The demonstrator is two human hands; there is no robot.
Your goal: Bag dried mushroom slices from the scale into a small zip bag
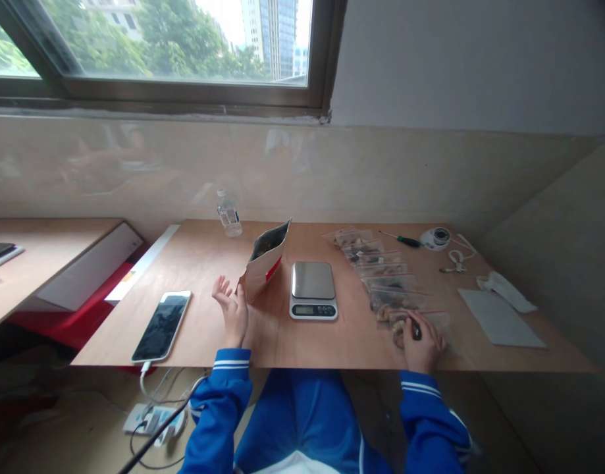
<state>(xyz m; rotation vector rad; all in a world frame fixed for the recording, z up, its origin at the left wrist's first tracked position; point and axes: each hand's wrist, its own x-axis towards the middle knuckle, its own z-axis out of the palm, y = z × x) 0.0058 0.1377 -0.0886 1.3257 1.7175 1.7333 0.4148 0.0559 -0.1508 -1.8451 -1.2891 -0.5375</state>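
Note:
My left hand [232, 315] is raised palm up with its fingers spread, holding nothing. Its thumb is right by the near edge of an upright paper pouch [263, 273], open at the top and dark inside; whether they touch I cannot tell. My right hand [424, 343] is over the nearest clear zip bag [438, 320], with a small dark piece [416, 329] between thumb and fingers. Tan lumps [397, 329] show in that bag beside the thumb. Between the hands lies a kitchen scale [313, 283] with a bare steel plate.
Several filled zip bags [384, 270] run in an overlapping row toward the back. Behind them are a screwdriver [407, 241] and a white camera [435, 238] with its cable. White paper [499, 319] lies right, a charging phone [162, 327] left, a water bottle [228, 214] at the back.

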